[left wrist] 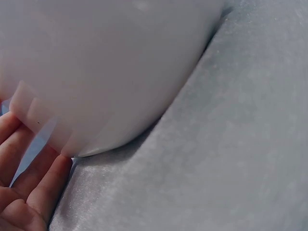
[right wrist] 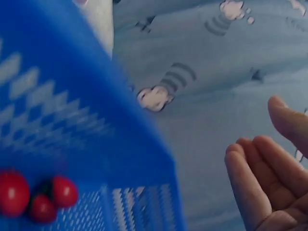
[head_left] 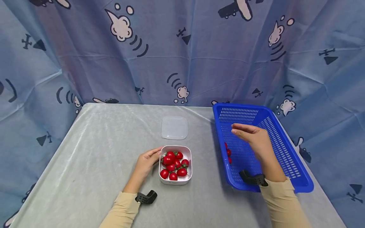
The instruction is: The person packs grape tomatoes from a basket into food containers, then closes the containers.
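Observation:
A white square container [head_left: 175, 182] stands on the table, filled with several red cherry tomatoes [head_left: 182, 172] with green stems. My left hand [head_left: 145, 163] touches its left side near the far corner; in the left wrist view, the fingertips [left wrist: 65, 161] lie against the smooth white wall [left wrist: 110, 72]. Over the blue plastic basket [head_left: 219, 133] hovers my right hand [head_left: 255, 139], its thumb apart from the fingers and nothing between them. Red cherry tomatoes [right wrist: 64, 192] lie inside the basket along its left wall, partly hidden by the rim in the head view.
Behind the container, a clear, square lid [head_left: 174, 128] lies flat on the grey cloth-covered table [head_left: 94, 152]. A blue patterned curtain [head_left: 159, 69] hangs along the back and both sides. The basket stands at the table's right edge.

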`<state>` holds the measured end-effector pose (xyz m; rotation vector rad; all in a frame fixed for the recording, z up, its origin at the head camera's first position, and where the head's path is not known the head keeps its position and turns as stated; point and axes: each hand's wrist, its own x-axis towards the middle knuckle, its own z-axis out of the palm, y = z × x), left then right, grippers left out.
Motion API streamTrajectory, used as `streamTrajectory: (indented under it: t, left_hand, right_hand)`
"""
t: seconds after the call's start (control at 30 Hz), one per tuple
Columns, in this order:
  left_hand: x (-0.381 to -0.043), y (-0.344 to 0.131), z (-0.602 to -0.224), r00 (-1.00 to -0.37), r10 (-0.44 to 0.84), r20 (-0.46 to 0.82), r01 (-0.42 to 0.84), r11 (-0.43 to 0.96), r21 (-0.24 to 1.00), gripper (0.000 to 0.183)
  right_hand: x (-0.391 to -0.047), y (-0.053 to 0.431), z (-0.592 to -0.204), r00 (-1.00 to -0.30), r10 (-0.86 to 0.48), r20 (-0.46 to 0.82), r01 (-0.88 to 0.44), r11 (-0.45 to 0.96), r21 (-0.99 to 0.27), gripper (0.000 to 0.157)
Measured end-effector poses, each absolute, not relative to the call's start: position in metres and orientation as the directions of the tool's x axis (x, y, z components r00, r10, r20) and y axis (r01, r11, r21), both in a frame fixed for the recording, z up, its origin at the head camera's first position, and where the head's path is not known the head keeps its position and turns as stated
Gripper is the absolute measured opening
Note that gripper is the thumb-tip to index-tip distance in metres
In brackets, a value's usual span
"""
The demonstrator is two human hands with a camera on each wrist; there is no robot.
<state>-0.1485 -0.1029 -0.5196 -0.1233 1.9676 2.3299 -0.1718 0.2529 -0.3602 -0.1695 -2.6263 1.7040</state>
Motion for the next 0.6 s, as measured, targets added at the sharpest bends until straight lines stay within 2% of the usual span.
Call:
streamTrajectory:
  t: [0.13, 0.33, 0.5, 0.6]
  left_hand:
    - [-0.148, -0.103, -0.519, -0.993, 0.016, -0.121, -0.122, -0.17, 0.978, 0.035]
    - [-0.146, -0.102, -0.519, -0.992, 0.033, -0.121, -0.125, -0.151, 0.981, 0.037]
    - [-0.147, -0.102, -0.517, -0.992, 0.024, -0.121, -0.124, -0.157, 0.98, 0.036]
    - [-0.148, -0.102, -0.517, -0.992, 0.024, -0.121, -0.124, -0.16, 0.979, 0.036]
  right_hand:
    - [-0.185, 0.27, -0.369, -0.996, 0.051, -0.075, 0.088, 0.338, -0.937, 0.047]
    - [-0.201, 0.289, -0.385, -0.991, -0.032, -0.13, 0.114, 0.317, -0.942, 0.048]
    - [-0.213, 0.295, -0.399, -0.98, -0.096, -0.176, 0.145, 0.27, -0.952, 0.033]
    - [-0.22, 0.296, -0.402, -0.971, -0.095, -0.217, 0.186, 0.261, -0.947, 0.036]
